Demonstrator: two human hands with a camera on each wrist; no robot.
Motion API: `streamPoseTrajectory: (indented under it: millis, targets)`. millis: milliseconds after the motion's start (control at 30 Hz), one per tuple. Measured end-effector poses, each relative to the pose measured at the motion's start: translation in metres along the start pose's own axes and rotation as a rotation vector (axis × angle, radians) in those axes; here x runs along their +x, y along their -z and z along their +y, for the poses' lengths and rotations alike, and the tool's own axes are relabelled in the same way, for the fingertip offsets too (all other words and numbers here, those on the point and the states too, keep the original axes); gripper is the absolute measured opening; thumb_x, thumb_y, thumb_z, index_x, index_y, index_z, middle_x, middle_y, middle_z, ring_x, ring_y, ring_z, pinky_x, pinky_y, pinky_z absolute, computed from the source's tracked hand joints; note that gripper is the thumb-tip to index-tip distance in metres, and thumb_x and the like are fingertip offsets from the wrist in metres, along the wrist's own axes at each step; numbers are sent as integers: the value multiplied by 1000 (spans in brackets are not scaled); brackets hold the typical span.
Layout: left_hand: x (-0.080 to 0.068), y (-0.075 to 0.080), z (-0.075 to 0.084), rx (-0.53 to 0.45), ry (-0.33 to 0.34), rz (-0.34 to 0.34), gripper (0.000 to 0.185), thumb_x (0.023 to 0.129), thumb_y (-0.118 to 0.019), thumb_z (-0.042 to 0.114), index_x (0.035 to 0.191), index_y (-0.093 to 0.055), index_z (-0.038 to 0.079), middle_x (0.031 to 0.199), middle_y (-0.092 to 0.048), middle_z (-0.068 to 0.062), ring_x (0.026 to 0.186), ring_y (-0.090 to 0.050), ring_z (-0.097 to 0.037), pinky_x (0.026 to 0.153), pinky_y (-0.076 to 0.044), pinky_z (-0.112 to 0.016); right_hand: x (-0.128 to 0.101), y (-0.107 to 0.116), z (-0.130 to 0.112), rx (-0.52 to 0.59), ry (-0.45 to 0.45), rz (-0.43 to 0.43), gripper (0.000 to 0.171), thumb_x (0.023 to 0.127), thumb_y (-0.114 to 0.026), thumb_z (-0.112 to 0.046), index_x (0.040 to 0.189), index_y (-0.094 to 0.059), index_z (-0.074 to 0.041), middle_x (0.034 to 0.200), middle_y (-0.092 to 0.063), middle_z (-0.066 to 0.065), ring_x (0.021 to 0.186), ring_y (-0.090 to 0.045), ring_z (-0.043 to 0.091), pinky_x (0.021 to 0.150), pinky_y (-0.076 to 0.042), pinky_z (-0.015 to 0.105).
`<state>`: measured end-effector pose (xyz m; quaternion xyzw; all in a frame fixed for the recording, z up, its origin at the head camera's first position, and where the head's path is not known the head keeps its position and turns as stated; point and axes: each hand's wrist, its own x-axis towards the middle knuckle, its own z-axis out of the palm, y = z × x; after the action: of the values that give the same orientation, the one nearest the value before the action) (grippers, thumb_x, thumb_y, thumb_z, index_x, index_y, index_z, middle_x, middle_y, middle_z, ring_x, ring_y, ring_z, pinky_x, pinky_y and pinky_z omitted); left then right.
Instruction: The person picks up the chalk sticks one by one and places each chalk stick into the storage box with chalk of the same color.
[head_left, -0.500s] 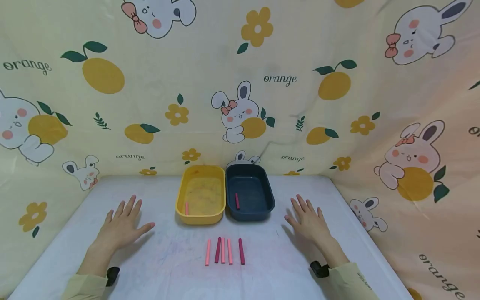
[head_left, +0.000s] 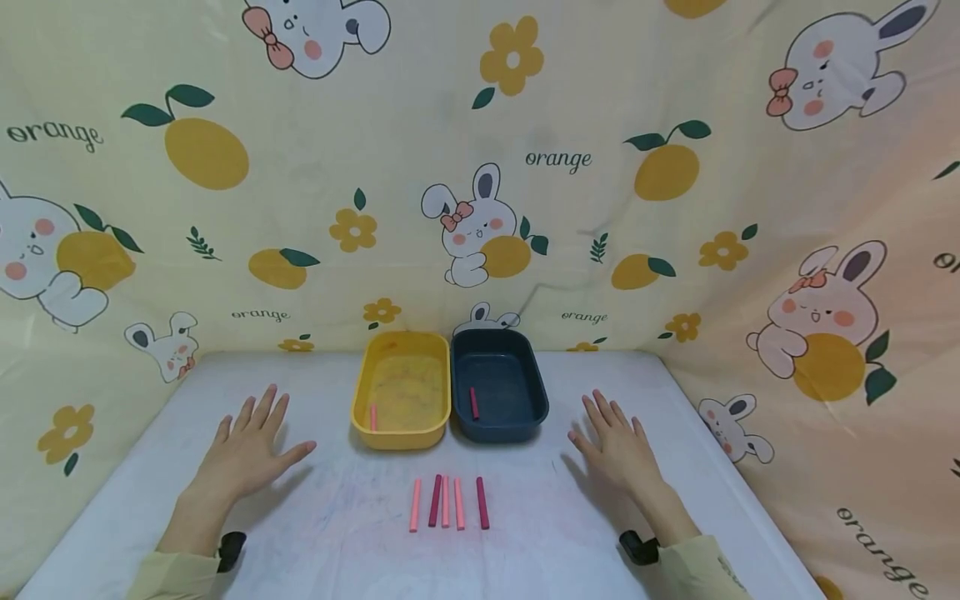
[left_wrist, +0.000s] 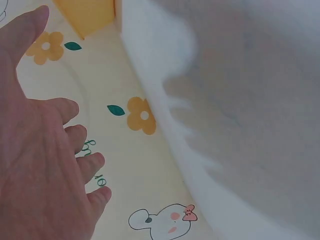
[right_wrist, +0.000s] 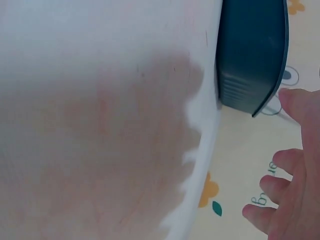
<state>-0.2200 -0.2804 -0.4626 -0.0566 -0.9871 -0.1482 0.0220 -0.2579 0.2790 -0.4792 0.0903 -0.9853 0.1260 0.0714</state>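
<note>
Left hand [head_left: 251, 450] and right hand [head_left: 617, 446] flat on the white surface [head_left: 337, 533], fingers spread, holding nothing. Between them, five sticks [head_left: 448, 502] unsorted. One pink stick [head_left: 372, 417] already in yellow tray [head_left: 401, 437], one dark stick [head_left: 474, 402] in navy tray [head_left: 498, 429].

Two trays stand side by side, touching, at the back of the table [head_left: 337, 533]: the left tray [head_left: 401, 437] and the right tray [head_left: 534, 417], each containing one stick. Five sticks [head_left: 448, 502] lie in a row in front of the trays. The left hand [head_left: 247, 454] lies flat to the left of the row, the right hand [head_left: 618, 450] to its right.
</note>
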Motion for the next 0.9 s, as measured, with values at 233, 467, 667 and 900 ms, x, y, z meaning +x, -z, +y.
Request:
streamPoseTrajectory:
  millis: [233,467,667,900]
  targets:
    - [2,3,11,-20,-15,20,108,95,-54,73,164,-18,-3,172,-3,-25,153,-7,-56,118,-3,-77,-4,0,-6,37,24,67,77,104,-60,-46,160,-35,-1,167,-29,24,150,-32,49,118,-23,74]
    - [8,8,28,-20,-52,32,108,95,-54,73,164,-18,-2,173,-4,-23,155,-7,-53,120,-3,-75,-7,-2,-14,104,75,173,71,103,-65,-40,156,-43,2,164,-36,23,144,-43,47,114,-37,68]
    - [17,9,46,-4,-75,52,104,96,-57,68,164,-20,-2,172,-8,-23,155,-9,-52,121,-6,-73,-12,-4,-29,202,134,224,63,98,-73,-28,149,-51,2,161,-43,20,141,-48,45,109,-45,64]
    - [27,4,67,5,-124,76,99,98,-61,60,162,-23,-4,171,-13,-24,156,-13,-50,123,-10,-71,-18,-7,-48,295,153,247,56,94,-78,-18,142,-58,2,146,-56,20,134,-55,40,108,-48,59]
